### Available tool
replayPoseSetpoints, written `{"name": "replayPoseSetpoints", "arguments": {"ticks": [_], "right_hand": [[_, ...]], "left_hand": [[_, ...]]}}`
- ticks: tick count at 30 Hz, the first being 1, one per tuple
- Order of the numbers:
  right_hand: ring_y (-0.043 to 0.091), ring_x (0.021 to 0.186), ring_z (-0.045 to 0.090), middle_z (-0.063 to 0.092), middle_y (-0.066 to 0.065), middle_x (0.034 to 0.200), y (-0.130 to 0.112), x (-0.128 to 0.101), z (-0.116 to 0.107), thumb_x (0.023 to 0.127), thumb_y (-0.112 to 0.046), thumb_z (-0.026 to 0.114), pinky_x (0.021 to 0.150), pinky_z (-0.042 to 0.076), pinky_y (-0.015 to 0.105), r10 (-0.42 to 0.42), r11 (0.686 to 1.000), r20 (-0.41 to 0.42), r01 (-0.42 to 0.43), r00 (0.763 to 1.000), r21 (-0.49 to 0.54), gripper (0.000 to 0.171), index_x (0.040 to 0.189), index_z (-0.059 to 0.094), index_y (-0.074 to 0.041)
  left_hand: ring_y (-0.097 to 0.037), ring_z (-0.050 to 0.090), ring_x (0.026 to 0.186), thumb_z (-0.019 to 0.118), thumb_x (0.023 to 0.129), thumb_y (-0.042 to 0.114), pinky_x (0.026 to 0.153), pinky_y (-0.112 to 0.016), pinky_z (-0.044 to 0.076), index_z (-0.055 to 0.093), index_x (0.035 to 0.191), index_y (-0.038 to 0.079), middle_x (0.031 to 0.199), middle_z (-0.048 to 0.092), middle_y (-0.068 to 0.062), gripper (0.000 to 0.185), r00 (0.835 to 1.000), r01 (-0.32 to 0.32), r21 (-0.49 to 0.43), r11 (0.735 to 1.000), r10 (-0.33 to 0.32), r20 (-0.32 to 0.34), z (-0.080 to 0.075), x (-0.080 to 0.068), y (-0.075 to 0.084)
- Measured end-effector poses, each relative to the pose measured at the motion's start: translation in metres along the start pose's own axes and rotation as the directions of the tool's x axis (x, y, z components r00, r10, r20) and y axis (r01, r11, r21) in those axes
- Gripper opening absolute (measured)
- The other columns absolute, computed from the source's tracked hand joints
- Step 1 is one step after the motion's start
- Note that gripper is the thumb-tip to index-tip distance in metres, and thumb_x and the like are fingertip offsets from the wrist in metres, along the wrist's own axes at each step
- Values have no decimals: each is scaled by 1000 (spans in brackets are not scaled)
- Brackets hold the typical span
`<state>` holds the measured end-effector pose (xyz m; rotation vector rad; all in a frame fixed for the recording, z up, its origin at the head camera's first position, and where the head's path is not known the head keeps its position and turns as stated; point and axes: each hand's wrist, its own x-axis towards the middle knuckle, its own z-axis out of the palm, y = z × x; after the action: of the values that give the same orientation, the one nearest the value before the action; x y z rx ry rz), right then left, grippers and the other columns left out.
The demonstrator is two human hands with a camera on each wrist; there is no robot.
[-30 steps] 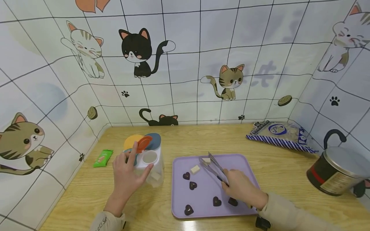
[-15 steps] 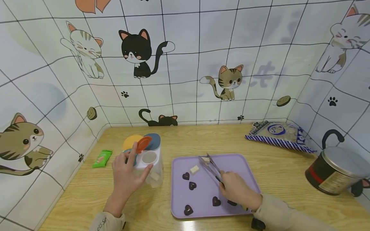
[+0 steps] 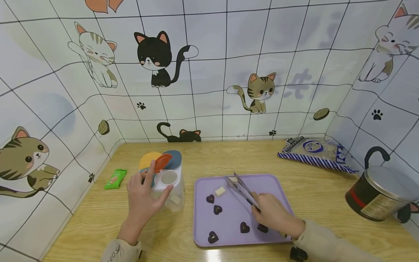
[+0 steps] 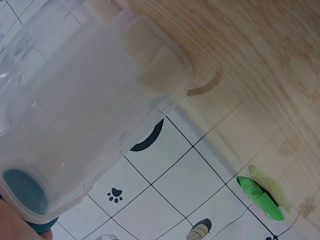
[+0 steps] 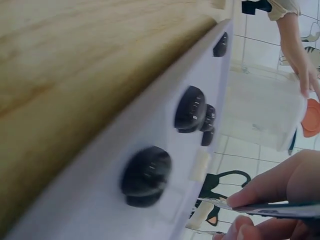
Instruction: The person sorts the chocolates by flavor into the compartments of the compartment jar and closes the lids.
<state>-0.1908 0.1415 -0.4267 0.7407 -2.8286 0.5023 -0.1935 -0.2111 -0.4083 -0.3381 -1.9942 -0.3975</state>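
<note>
In the head view, my left hand (image 3: 142, 198) grips the top of a clear storage container (image 3: 176, 204), with the thumb at its near rim. Its index finger rests on the raised orange lid (image 3: 163, 162), beside an uncovered round opening. Pale pieces (image 4: 162, 70) lie inside the container. My right hand (image 3: 272, 213) holds metal tongs (image 3: 242, 193) over a purple tray (image 3: 229, 238). The tong tips stand around a white cube (image 3: 234, 180) near the tray's far edge. Another white cube (image 3: 220, 191) and several dark heart-shaped chocolates (image 3: 217, 210) lie on the tray.
A green packet (image 3: 116, 179) lies left of the container. At the back right is a clipped, blue-striped bag (image 3: 320, 153). A large metal can (image 3: 381, 193) stands at the right. Cat-patterned sheeting (image 3: 209, 91) walls the table's back and sides.
My right hand shifted slightly left with the tongs, then back right; the tong tips stay around the cube. The left hand keeps its place on the container.
</note>
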Motion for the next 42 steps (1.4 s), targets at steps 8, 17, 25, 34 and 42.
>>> {"name": "replayPoseSetpoints", "arguments": {"ticks": [8,17,25,34,42], "right_hand": [[1,42,30,42,-4,55,-5,4,-17,75,-7,64,37,23,10,-62,998,-43,63,997,6,37,107,59,10],[-2,42,23,42,-5,55,-11,10,-31,78,-8,62,38,19,9,-153,988,-32,154,988,16,39,112,57,10],[-2,42,22,36,-7,52,-26,21,-45,80,-11,60,40,21,12,-212,977,-57,214,976,22,38,113,58,9],[-2,42,22,48,-1,61,-63,39,-61,81,-13,59,42,24,11,-346,937,-43,348,937,26,41,117,55,8],[-3,43,30,52,0,66,-96,54,-71,82,-13,58,43,27,10,-466,885,14,466,885,23,41,118,53,5]], "left_hand": [[-28,39,69,46,79,64,67,-41,28,42,134,11,78,44,-15,77,1000,0,5,1000,0,-3,-1,0,0],[-29,40,70,47,78,64,68,-42,28,42,134,11,78,45,-16,77,1000,4,0,1000,-4,-4,-1,0,-1],[-29,40,70,46,79,65,68,-41,28,42,134,11,78,45,-16,77,1000,6,3,1000,-6,-1,-2,0,-1],[-27,39,68,45,79,65,66,-39,28,41,134,11,77,43,-15,78,1000,3,7,1000,-4,8,-2,-3,0],[-27,39,68,47,78,64,66,-39,28,42,134,11,77,44,-14,77,1000,-13,8,1000,13,-4,0,-1,-1]]}}
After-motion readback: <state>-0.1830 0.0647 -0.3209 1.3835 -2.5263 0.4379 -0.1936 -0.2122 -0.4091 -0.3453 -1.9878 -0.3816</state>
